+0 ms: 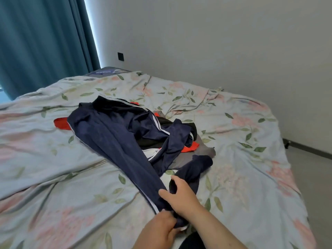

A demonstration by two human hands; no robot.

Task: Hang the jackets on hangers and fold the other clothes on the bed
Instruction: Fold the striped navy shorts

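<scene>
- At the near edge of the bed (53, 177), left hand (159, 229) and right hand (181, 194) each clutch the navy trousers (116, 141);
- farther off, a red garment (61, 124) lies underneath

Track pants (115, 141): navy, white stripes down the side seam. Rest of the pile: red-orange garment (62, 124) showing left and right, black garment (164, 121), grey garment (204, 150). Bed sheet (53, 177): pale mint, pink blossoms, green leaves. Curtain (36, 42), far left: teal. Wall (215, 42): off-white, with a black switch plate (120, 56). Floor (314, 177), right: grey.
</scene>
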